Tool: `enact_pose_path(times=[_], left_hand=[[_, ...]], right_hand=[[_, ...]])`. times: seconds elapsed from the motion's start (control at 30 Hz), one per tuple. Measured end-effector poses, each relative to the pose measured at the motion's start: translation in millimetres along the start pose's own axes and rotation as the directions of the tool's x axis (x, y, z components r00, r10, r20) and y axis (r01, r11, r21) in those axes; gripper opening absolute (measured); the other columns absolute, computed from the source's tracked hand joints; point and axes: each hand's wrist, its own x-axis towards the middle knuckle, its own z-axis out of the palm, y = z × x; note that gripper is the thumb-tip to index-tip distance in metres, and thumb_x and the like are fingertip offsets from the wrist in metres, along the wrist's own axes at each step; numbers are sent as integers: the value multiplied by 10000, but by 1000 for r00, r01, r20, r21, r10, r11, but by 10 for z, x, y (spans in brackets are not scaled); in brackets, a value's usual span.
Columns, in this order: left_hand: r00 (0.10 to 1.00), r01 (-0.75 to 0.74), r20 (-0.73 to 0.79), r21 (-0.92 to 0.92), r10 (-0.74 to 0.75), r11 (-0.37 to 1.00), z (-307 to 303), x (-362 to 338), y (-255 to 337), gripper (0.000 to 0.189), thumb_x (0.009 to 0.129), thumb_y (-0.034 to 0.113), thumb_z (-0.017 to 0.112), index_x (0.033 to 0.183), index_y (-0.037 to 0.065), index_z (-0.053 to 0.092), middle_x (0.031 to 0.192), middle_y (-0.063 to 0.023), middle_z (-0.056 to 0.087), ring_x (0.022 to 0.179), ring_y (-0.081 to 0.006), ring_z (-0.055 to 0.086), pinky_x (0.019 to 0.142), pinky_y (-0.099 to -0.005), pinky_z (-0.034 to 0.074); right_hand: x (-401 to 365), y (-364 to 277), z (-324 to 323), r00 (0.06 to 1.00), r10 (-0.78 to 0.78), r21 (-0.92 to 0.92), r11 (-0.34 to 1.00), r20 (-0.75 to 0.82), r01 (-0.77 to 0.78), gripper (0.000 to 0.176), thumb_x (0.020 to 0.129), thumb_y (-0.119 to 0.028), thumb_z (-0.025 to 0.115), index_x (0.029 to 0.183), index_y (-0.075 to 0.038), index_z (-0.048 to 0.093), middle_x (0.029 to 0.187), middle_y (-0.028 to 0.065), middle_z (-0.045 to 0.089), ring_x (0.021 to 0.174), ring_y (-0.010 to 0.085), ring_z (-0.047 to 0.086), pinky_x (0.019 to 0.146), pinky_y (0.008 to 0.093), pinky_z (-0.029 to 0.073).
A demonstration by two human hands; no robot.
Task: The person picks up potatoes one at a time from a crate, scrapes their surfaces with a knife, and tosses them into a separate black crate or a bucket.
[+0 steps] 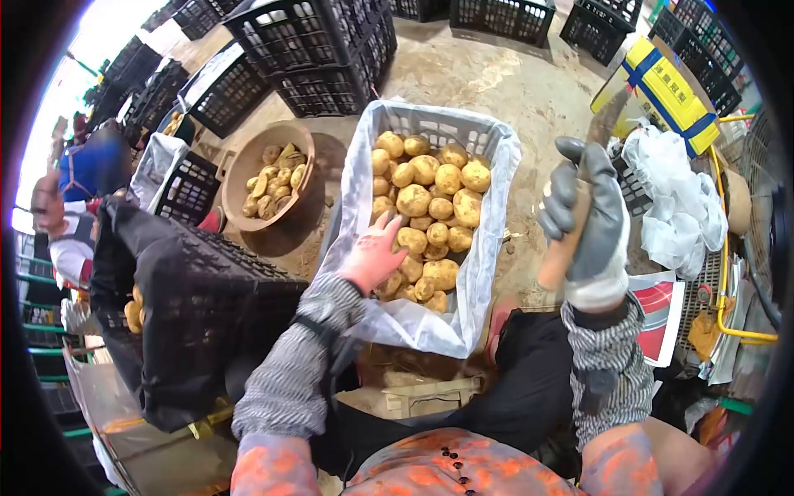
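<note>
In front of me stands a crate lined with white plastic, holding many potatoes. My left hand reaches over the crate's left side, fingers spread and resting at the potatoes, grasping none that I can see. To the right of the crate, my right hand, in a grey-coated glove, is raised and closed round the wooden handle of a knife. The blade points up and away from me, partly blurred. Left of the crate, a round brown basin holds more potatoes, some of them dark or cut.
Stacked black crates stand beyond the basin. A black-draped crate is close on my left. White plastic bags, a yellow box and a yellow metal frame are at the right. Another person is at the far left.
</note>
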Motion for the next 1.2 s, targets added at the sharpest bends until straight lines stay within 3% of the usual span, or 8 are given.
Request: enact_pose_path(times=[0.3, 0.37, 0.4, 0.43, 0.53, 0.7, 0.87, 1.2], left_hand=[[898, 440, -40, 51, -439, 896, 843, 1259, -81, 882, 690, 260, 757, 1438, 228, 290, 1333, -267, 386, 1117, -396, 513, 937, -437, 448], [930, 334, -60, -276, -363, 901, 1017, 1272, -416, 808, 718, 191, 746, 1408, 177, 327, 1247, -189, 495, 1051, -303, 570, 869, -384, 488], [957, 187, -88, -548, -278, 816, 1153, 1280, -725, 762, 744, 151, 734, 1396, 153, 339, 1187, -142, 552, 1001, -247, 602, 822, -347, 513], [958, 224, 129, -896, -257, 383, 710, 1031, -384, 662, 809, 106, 693, 1380, 130, 360, 1098, -77, 598, 918, -167, 623, 746, -288, 535], [950, 312, 312, -950, -16, -27, 171, 552, -323, 494, 910, 317, 598, 1334, 123, 438, 1217, -82, 582, 1017, -227, 629, 808, -377, 560], [988, 155, 141, -946, 69, -283, -775, -319, 564, 547, 914, 447, 550, 1318, 89, 463, 1251, -113, 569, 1135, -298, 562, 950, -479, 465], [998, 43, 45, -998, 42, 38, -1060, -1016, 826, 957, 711, -30, 672, 1483, 107, 124, 1386, -89, 395, 1258, -199, 433, 1020, -336, 389], [933, -271, -344, -865, -106, 422, -943, -945, 670, 907, 662, 13, 732, 1415, 55, 228, 1337, -116, 352, 1256, -211, 388, 1045, -348, 355]], right_hand=[[-136, -77, 50, 969, 248, 23, 969, -13, -247, 486, 1006, -440, 342, 1089, 5, 516, 578, 28, 472, 414, 114, 424, 408, 253, 371], [-133, -50, 30, 974, 218, 77, 972, 64, -223, 488, 1005, -448, 334, 1103, -2, 506, 623, 35, 497, 443, 110, 443, 421, 244, 385], [-148, -49, 49, 974, 214, 79, 972, 71, -220, 488, 1005, -448, 334, 1103, -2, 506, 623, 35, 497, 443, 110, 443, 421, 244, 385], [-168, -49, 89, 979, 203, 20, 979, 9, -203, 486, 1002, -455, 340, 1107, -9, 499, 644, 37, 503, 455, 109, 449, 426, 241, 389], [-233, 30, 155, 970, 240, -95, 965, -47, -243, 429, 983, -428, 422, 1094, -20, 493, 706, 48, 529, 480, 105, 467, 449, 235, 409], [-338, 491, 351, 898, 435, -238, 880, 61, -410, 261, 961, -273, 535, 998, -16, 558, 779, 50, 588, 582, 104, 541, 534, 226, 462], [-449, 687, 590, 878, 444, -262, 881, 177, -393, 263, 970, -280, 522, 943, -22, 567, 784, 43, 583, 650, 104, 534, 624, 252, 465], [-321, 857, 701, 778, 603, -600, 692, 175, -402, 368, 943, -410, 532, 888, -48, 569, 745, 1, 579, 629, 64, 530, 547, 228, 440]])
